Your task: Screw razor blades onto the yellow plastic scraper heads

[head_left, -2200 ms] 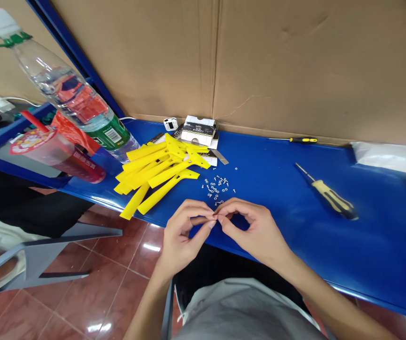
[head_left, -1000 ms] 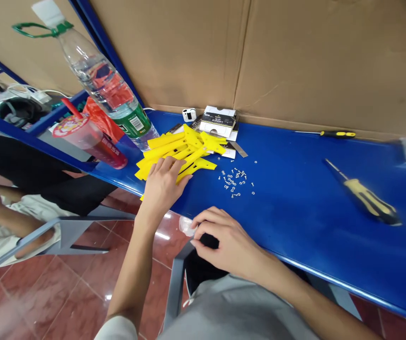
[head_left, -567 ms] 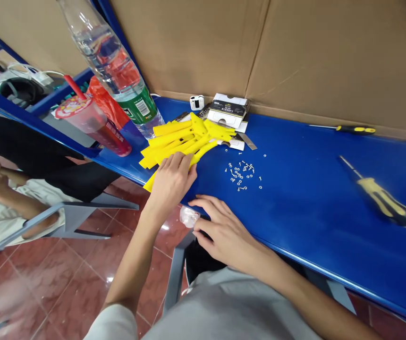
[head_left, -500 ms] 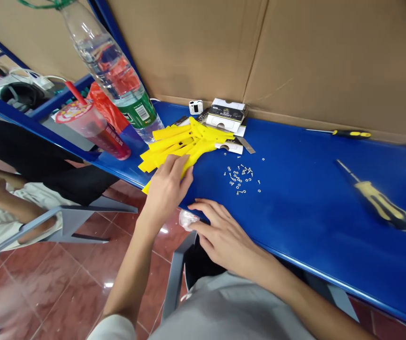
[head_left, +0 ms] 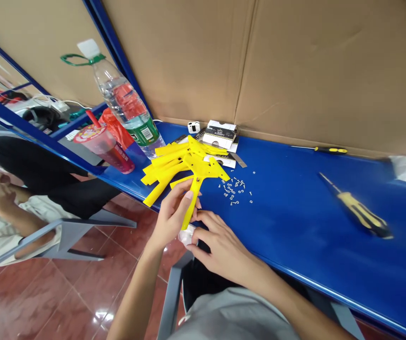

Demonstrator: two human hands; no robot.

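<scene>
My left hand [head_left: 176, 215] is closed round the handle of a yellow T-shaped plastic scraper [head_left: 203, 169], raised with its wide, holed head pointing away from me. Behind it on the blue table lies a pile of similar yellow scrapers [head_left: 164, 174]. My right hand [head_left: 220, 243] is at the table's near edge with its fingers curled against a crumpled white piece [head_left: 188, 235] that looks like thin plastic or tissue. The scraper's handle end is just above that piece. Small screws and nuts [head_left: 236, 189] are scattered to the right of the scraper's head.
Small boxes [head_left: 220, 134] and a flat metal blade [head_left: 238, 159] lie behind the pile. A water bottle [head_left: 128, 108] and a red drink cup [head_left: 109, 151] stand left. Two screwdrivers, one near [head_left: 362, 212] and one far [head_left: 330, 150], lie right. Another person [head_left: 8, 203] sits at left.
My left hand has lifted one yellow scraper off the pile and brought it toward me, near my right hand. My right hand's fingers have curled in more. The view has shifted slightly.
</scene>
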